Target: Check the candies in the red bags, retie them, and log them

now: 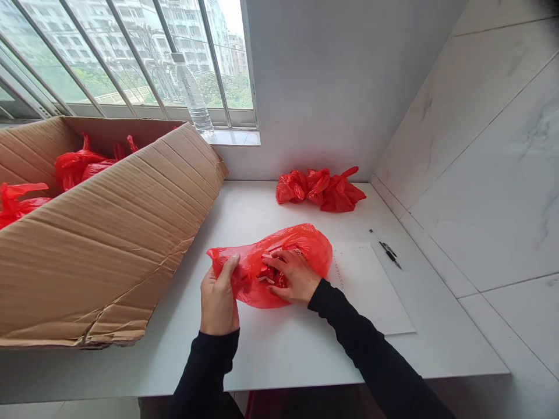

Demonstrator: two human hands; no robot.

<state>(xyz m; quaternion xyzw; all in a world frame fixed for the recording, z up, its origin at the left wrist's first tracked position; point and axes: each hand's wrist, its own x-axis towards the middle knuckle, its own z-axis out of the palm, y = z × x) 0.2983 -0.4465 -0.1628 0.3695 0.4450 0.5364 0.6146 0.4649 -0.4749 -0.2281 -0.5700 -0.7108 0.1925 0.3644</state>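
A red plastic bag [301, 244] lies on the white table [279, 349] in front of me, with small red and white pieces showing at its mouth. My left hand [218, 299] pinches the bag's left edge, fingers closed on the plastic. Over the bag's opening rests my right hand [292, 276], its fingers curled into the plastic and the pieces there. What exactly the right fingers grip inside the bag is hidden.
A large open cardboard box [109, 244] with several tied red bags fills the left. More tied red bags [321, 189] sit at the table's back. A white sheet [371, 288] and a black pen [390, 254] lie right, by the tiled wall. A water bottle [192, 96] stands on the sill.
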